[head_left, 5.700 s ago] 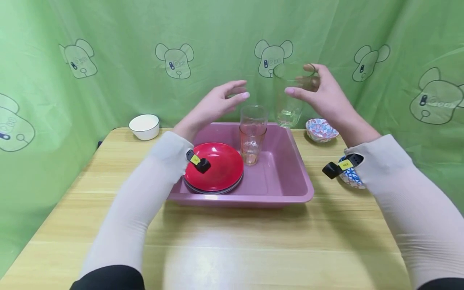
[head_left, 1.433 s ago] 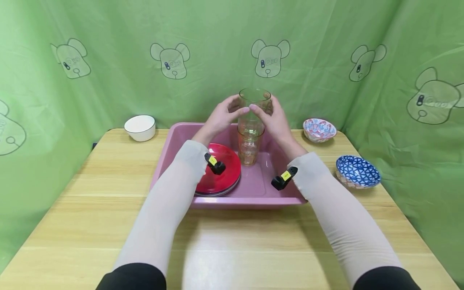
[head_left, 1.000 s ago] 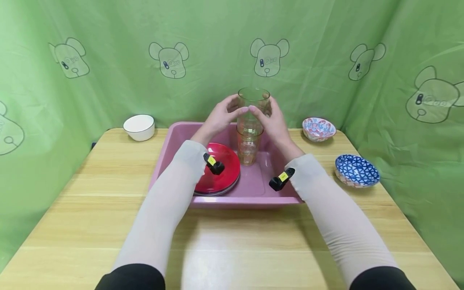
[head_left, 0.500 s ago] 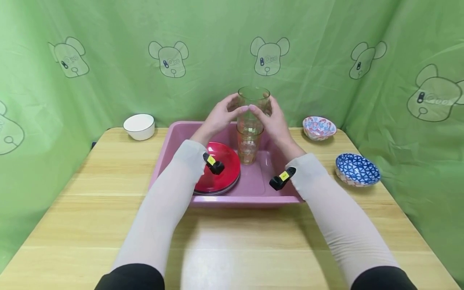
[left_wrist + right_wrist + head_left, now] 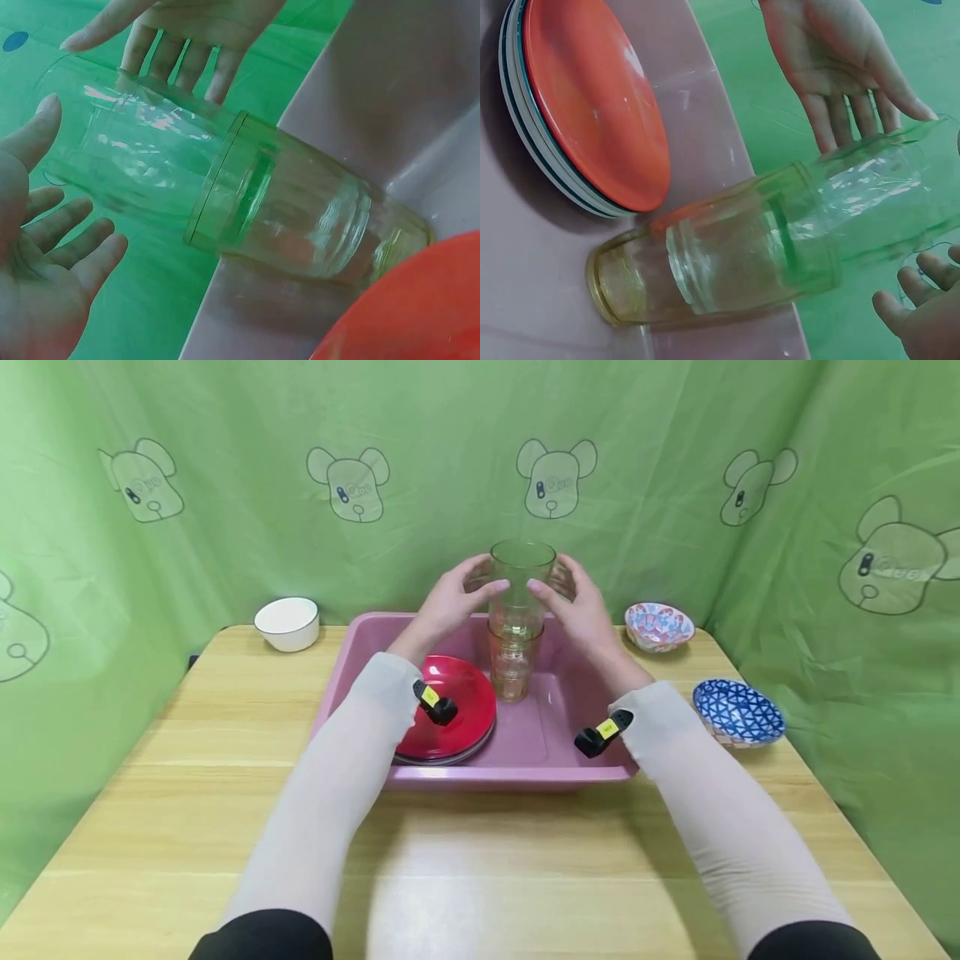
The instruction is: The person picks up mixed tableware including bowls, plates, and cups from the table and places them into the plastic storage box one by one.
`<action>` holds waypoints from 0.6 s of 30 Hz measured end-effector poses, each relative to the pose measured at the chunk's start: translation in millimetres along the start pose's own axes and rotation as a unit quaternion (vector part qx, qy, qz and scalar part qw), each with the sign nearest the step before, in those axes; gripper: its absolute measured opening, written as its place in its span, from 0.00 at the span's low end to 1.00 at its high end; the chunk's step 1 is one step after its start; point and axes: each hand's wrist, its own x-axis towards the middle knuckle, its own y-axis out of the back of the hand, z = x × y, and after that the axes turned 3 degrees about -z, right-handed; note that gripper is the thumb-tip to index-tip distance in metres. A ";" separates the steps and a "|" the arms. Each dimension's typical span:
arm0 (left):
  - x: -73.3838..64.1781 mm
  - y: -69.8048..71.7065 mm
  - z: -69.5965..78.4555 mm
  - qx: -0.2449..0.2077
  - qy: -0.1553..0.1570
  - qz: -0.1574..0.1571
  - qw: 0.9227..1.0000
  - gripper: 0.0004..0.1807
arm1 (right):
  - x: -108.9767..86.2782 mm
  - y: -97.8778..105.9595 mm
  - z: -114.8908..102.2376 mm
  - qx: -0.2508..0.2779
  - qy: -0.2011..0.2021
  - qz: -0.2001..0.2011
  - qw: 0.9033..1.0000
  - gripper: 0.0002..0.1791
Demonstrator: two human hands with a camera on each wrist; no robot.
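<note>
A clear, green-tinted drinking glass [image 5: 517,597] stands upright, nested in an amber-tinted glass [image 5: 513,681] inside a pink tub [image 5: 517,773]. My left hand [image 5: 450,602] is beside the upper glass on its left, thumb and fingers spread and relaxed. On the other side my right hand [image 5: 585,610] is likewise spread, its thumb near the glass. Both wrist views show loose, parted fingers around the upper glass; the left hand [image 5: 45,262] is beside it with a gap. In the tub, left of the glasses, a red plate [image 5: 468,718] tops a stack of plates [image 5: 544,165].
A white bowl [image 5: 287,625] stands on the wooden table [image 5: 480,877] at the back left. To the right are a pink-and-blue patterned bowl [image 5: 658,628] and a blue-patterned bowl [image 5: 738,714]. A green curtain [image 5: 450,410] hangs behind.
Earlier the right hand carried the green-tinted glass in from the right, then both hands held it on the stack. Now the thumbs have parted and the hands have loosened outward; the glass stays put.
</note>
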 end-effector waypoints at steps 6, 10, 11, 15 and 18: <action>-10.4 14.7 -0.4 0.009 0.008 0.002 1.000 0.40 | -9.5 14.5 -7.8 -0.019 -0.018 -0.010 1.000 0.49; -19.4 25.6 -0.4 0.021 0.008 0.003 1.000 0.39 | -13.6 21.7 -8.6 -0.027 -0.018 -0.016 0.999 0.48; -21.5 28.2 -0.2 0.025 0.009 0.001 1.000 0.39 | -14.4 23.7 -8.2 -0.030 -0.017 -0.017 0.999 0.48; -30.4 39.0 0.0 0.046 0.010 -0.009 0.999 0.38 | -17.3 31.4 -6.5 -0.043 -0.014 -0.019 0.999 0.47; -36.8 48.7 -0.6 0.071 0.003 -0.013 0.997 0.37 | -20.3 36.4 -6.1 -0.046 -0.016 -0.023 0.999 0.47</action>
